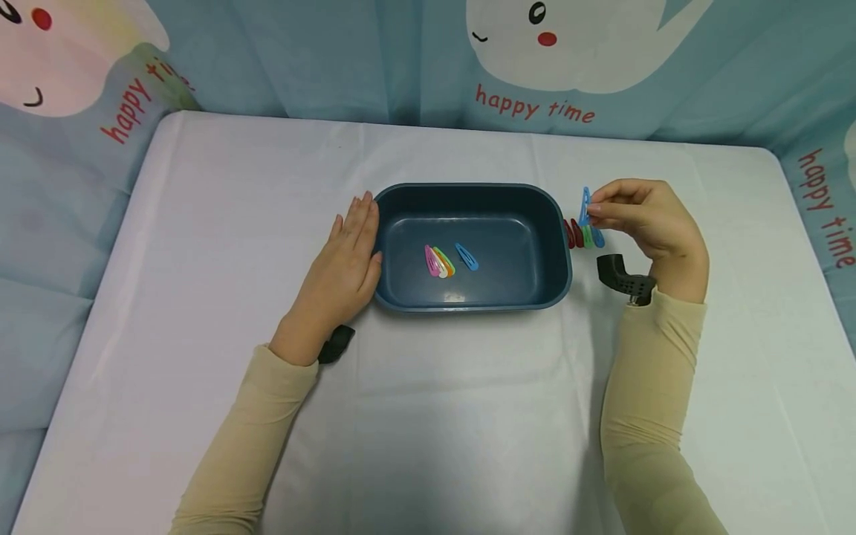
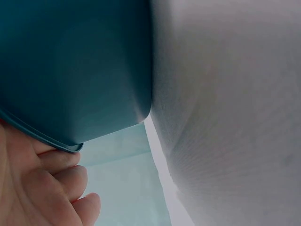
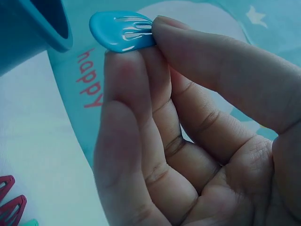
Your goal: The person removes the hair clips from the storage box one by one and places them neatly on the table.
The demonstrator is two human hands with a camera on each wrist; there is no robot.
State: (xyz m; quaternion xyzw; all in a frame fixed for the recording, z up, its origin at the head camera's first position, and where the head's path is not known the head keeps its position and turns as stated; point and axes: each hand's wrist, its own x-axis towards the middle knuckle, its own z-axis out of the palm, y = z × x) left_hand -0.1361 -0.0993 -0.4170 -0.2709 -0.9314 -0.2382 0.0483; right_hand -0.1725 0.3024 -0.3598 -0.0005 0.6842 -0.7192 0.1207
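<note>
Between the thumb and fingertips of my right hand (image 1: 658,223) a blue snap hair clip (image 1: 585,206) is pinched, held up just beyond the right end of a dark blue plastic basin (image 1: 501,256). The right wrist view shows this clip's rounded, glossy end pointing away from the thumb. My left hand (image 1: 342,264) rests against the basin's left rim with its fingers extended. Inside the basin lie overlapping pink (image 1: 431,260), white, orange and green clips, with a blue clip (image 1: 467,256) apart to their right.
Red clips (image 1: 576,233), a green clip (image 1: 588,237) and another blue clip (image 1: 598,238) lie on the white tablecloth (image 1: 428,431) beside the basin's right wall, below the right hand. A pale blue printed curtain (image 1: 321,59) hangs behind the table.
</note>
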